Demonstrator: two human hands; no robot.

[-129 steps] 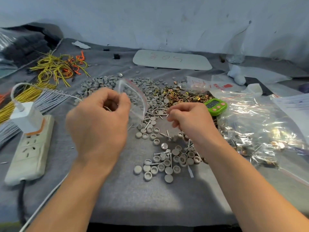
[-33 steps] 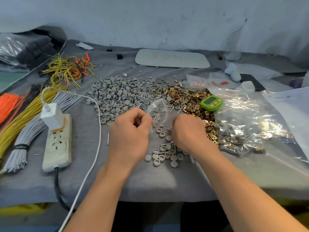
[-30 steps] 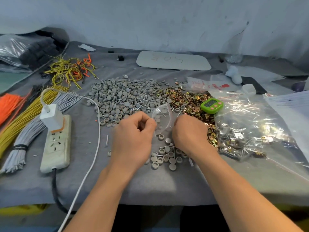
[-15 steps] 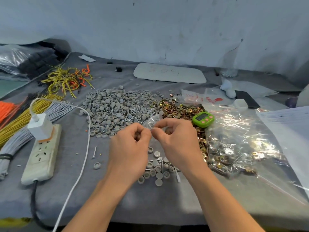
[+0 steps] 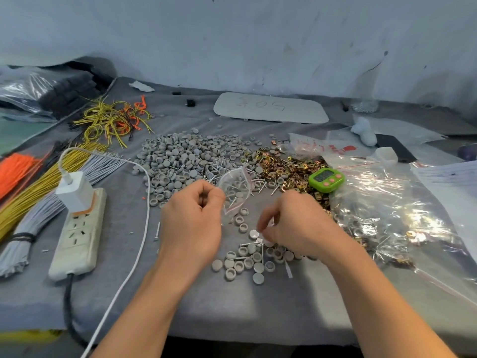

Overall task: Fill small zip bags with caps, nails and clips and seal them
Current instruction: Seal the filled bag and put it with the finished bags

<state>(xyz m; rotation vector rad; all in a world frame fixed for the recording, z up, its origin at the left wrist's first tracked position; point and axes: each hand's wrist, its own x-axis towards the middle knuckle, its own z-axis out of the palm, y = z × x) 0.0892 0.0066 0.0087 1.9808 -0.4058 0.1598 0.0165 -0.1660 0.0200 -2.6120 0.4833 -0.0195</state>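
Left grip [image 5: 192, 220] pinches zip bag [image 5: 236, 188]; right grip [image 5: 296, 226] unclear, over caps [image 5: 247, 264] on grey cloth [image 5: 258, 311] by pale wall [image 5: 258, 42].

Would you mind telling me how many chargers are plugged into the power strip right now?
1: the white charger sits in the far socket of the power strip, left of the left hand; nothing seems hidden.

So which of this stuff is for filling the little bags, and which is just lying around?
For the job: small zip bag, pinched by the left hand; grey caps; nails; gold clips; right hand, low over some of the caps.

Just lying about: power strip; white charger; green timer; yellow wire bundle; white board.
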